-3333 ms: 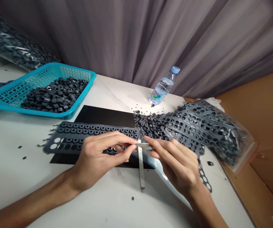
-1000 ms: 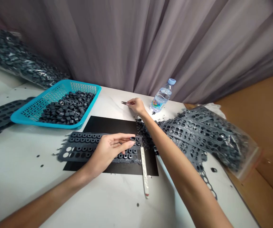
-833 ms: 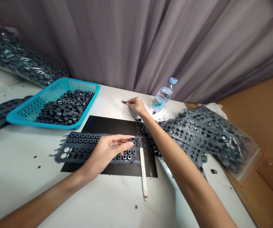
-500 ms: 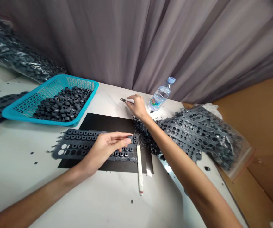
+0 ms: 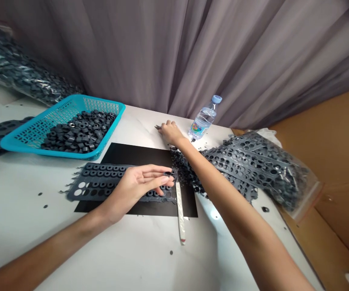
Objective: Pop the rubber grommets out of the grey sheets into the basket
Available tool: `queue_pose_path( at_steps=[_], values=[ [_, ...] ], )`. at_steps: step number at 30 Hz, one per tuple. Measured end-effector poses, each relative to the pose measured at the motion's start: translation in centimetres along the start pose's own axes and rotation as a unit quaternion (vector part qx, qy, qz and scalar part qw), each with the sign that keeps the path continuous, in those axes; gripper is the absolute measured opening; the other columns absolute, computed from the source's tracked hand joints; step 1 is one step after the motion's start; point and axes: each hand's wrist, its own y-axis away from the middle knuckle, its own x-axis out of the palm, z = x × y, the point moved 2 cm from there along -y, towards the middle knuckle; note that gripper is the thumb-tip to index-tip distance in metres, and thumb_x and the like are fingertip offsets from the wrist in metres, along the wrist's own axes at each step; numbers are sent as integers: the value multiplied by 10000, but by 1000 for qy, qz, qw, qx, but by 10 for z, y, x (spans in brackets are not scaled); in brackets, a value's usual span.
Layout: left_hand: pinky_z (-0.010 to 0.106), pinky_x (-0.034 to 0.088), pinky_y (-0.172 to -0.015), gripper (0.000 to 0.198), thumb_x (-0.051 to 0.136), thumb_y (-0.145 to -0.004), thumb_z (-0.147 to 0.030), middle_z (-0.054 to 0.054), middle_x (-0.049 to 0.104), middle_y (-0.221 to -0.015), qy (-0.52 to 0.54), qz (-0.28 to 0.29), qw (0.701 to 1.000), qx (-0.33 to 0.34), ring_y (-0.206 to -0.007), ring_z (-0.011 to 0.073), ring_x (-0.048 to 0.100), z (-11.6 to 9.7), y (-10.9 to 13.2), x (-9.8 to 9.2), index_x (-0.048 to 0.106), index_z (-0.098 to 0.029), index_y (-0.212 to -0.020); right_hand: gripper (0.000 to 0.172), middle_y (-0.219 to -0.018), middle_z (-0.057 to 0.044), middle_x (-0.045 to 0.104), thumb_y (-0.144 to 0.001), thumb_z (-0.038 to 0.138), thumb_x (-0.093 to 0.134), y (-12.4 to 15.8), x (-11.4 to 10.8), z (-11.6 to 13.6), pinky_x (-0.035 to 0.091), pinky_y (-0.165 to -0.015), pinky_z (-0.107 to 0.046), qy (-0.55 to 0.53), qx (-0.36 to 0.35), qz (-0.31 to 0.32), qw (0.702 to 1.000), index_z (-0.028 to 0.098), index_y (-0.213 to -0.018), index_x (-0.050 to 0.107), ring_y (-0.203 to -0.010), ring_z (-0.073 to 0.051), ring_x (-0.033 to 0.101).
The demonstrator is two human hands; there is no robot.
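My left hand (image 5: 139, 182) pinches a small dark rubber ring (image 5: 168, 173) between thumb and fingertips. It hovers over the right part of a dark perforated rubber sheet (image 5: 76, 193), which holds rows of round ring pieces, with a few open holes at its left end. Farther back, my right hand (image 5: 172, 132) is closed over a pair of small snips (image 5: 157, 127) on the table; only the pointed dark tips show, and the handles are hidden under the fingers. A black mat (image 5: 132, 151) lies beneath the sheet.
A blue basket (image 5: 16, 146) of dark rings stands left, a bagful of rings (image 5: 25, 68) behind it. Right are punched sheets (image 5: 235, 163), loose scraps and a clear bag (image 5: 295, 182). A water bottle (image 5: 203, 121) stands behind; a white wrapped stick (image 5: 180, 214) lies in front.
My right hand has lowered and closed over the snips. The ring in my left hand has turned to show its opening. The whole view has shifted slightly.
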Motion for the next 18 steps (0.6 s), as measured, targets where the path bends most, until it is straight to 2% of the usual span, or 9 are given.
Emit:
queue_pose_path(
  at_steps=[4, 8, 11, 14, 18],
  values=[
    [300, 619, -858, 370, 786, -909, -361, 114, 818, -1112, 10, -5, 1000, 7, -957, 212, 778, 0, 0, 0, 758, -183, -1233, 321, -1303, -341, 549, -978, 87, 520, 14, -1, 21, 489, -1011, -529, 26, 7, -9, 1000, -6, -1248, 667, -1256, -414, 501],
    [288, 613, -858, 359, 769, -924, -414, 92, 825, -1049, -7, -33, 999, 14, -874, 177, 756, -4, 1, 1, 775, -189, -1204, 314, -1256, -369, 544, -959, 15, 468, 25, -9, 32, 510, -964, -518, 35, 46, -23, 998, -38, -1200, 662, -1197, -418, 545],
    [269, 607, -842, 308, 745, -945, -408, 76, 827, -993, -23, -47, 998, 30, -828, 157, 738, -8, 3, 2, 792, -189, -1155, 335, -1245, -337, 558, -956, -27, 422, 36, -25, 32, 521, -934, -477, 31, 58, -38, 997, -12, -1221, 627, -1154, -385, 580],
    [266, 611, -828, 274, 754, -936, -385, 69, 828, -973, -27, -48, 998, 43, -801, 153, 734, -10, 4, 2, 801, -187, -1120, 336, -1267, -297, 550, -1003, 0, 328, 59, -49, 31, 513, -927, -473, 22, 49, -64, 997, 29, -1230, 575, -1115, -355, 590],
    [262, 624, -812, 261, 760, -931, -354, 72, 832, -1009, -27, -47, 997, 49, -787, 153, 749, -10, 6, 2, 800, -189, -1129, 187, -1055, -160, 595, -1062, 134, 354, 112, -83, 32, 485, -895, -413, -90, -25, -134, 987, 147, -1017, 535, -939, -261, 586]
  ],
)
